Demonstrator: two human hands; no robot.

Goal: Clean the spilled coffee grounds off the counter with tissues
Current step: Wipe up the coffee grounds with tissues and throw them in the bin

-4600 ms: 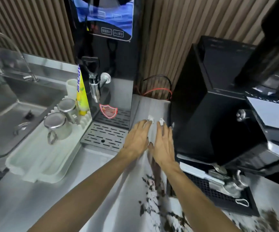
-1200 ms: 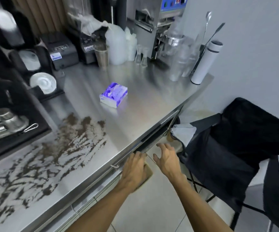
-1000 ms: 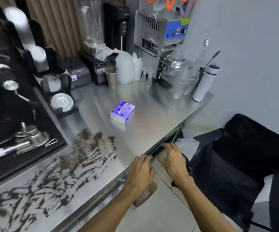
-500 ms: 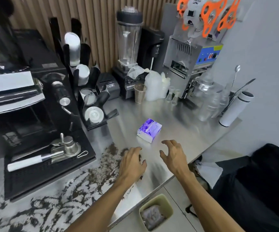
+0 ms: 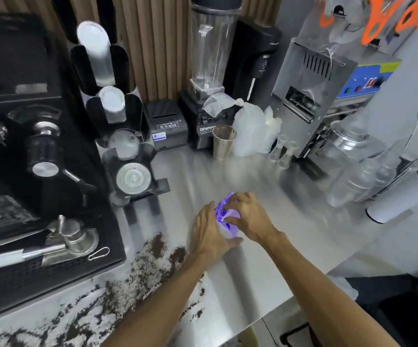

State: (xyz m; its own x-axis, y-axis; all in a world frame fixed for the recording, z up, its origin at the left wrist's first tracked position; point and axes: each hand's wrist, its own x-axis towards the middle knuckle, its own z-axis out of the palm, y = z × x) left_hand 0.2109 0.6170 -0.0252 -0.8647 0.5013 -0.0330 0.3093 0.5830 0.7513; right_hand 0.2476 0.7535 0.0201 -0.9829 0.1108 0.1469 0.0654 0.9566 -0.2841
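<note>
A purple tissue pack lies on the steel counter in the middle of the head view. My left hand clasps its left side, thumb stretched under its near edge. My right hand covers the top of the pack, fingers curled onto the purple wrapper. Most of the pack is hidden by both hands. Brown coffee grounds are smeared over the counter from just left of my left wrist down to the lower left corner.
A black espresso machine with drip tray fills the left. Behind stand a lid and cup dispenser, a receipt printer, a blender, a metal cup, a cup sealer, shakers and a white flask.
Both hands moved forward from the counter's near part onto the tissue pack and closed around it. The view came closer to the counter.
</note>
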